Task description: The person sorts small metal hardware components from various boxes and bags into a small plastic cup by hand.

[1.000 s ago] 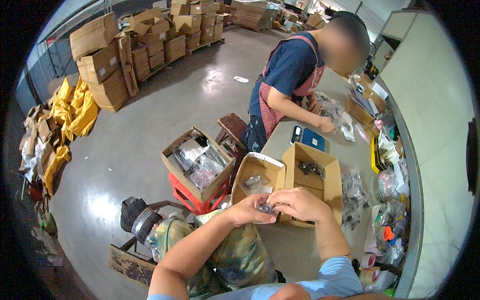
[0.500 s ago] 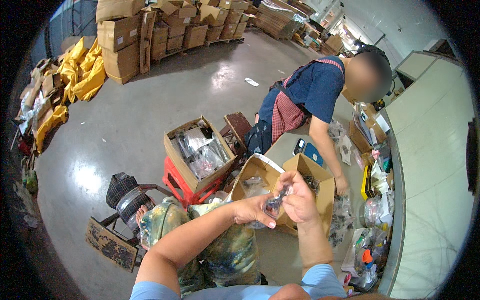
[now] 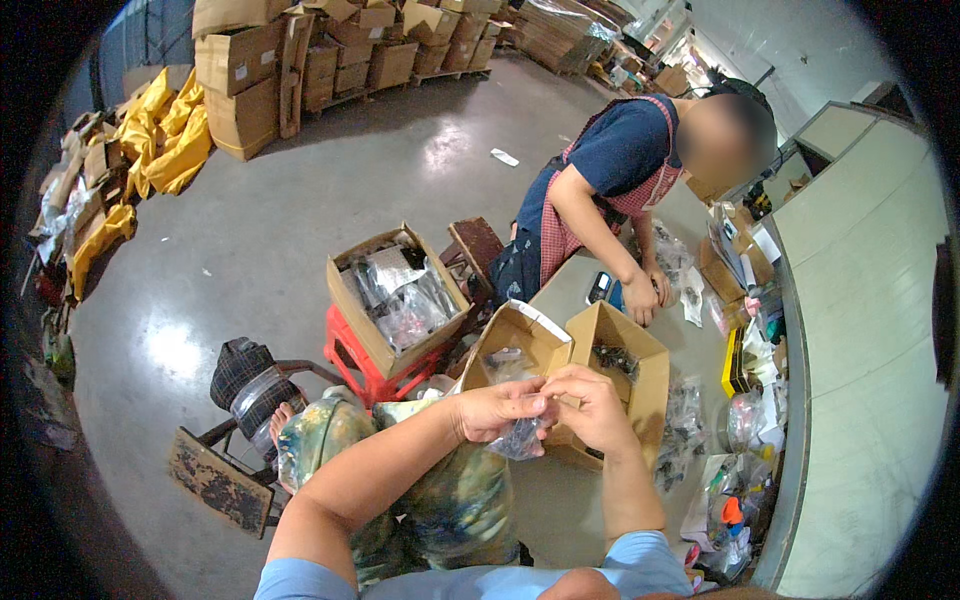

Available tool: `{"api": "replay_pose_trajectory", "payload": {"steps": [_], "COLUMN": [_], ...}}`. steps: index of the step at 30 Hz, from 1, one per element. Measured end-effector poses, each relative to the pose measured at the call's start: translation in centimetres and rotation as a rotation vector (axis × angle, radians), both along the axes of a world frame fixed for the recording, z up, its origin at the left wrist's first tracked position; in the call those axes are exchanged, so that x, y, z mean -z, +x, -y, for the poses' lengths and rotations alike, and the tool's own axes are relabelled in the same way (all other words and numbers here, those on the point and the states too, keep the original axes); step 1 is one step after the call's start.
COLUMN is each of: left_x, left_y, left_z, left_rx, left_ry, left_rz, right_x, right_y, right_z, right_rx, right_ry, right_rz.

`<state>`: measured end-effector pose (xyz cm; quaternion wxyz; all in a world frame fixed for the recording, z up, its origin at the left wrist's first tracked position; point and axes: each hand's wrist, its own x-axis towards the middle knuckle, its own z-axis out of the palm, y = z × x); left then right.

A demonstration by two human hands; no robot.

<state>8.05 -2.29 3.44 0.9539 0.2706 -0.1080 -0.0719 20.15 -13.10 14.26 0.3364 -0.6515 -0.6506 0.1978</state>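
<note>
A small clear plastic bag (image 3: 517,441) with something dark in it hangs below my fingers. My left hand (image 3: 492,411) is closed on the bag, its thumb pressed along the upper part. My right hand (image 3: 592,405) pinches at the bag's top edge, its fingertips against those of the left. Just beyond my hands are two open cartons: the left carton (image 3: 548,336) holds some clear bags (image 3: 507,362), and the right carton (image 3: 650,372) holds small dark pieces (image 3: 615,360). My forearms partly cover the near ends of both.
Across the table (image 3: 571,292) a co-worker (image 3: 612,160) leans over, both hands near a blue item (image 3: 614,294). Clear bags and clutter line the right side. At left, a carton of bags (image 3: 400,300) sits on a red stool (image 3: 352,350), near a worn wooden chair (image 3: 222,480).
My right hand has come down and turned, its fingers now pinching the bag's top. The bag hangs lower. The co-worker's hands have moved together near the blue item.
</note>
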Motion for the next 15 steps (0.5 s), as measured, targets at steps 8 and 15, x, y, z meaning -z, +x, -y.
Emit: {"api": "replay_pose_trajectory", "payload": {"steps": [8,15], "left_x": [-2.1,-1.0], "left_y": [0.1,1.0], "left_z": [0.4,1.1], "left_rx": [-0.103,-0.529], "left_ry": [0.004,0.486], "left_rz": [0.144,0.021], "right_x": [-0.3,0.2], "right_y": [-1.0,0.0], "right_z": [1.1,2.0], "right_rx": [-0.158,0.134], "right_ry": [-0.155,0.08], "right_rz": [0.255,-0.023]}}
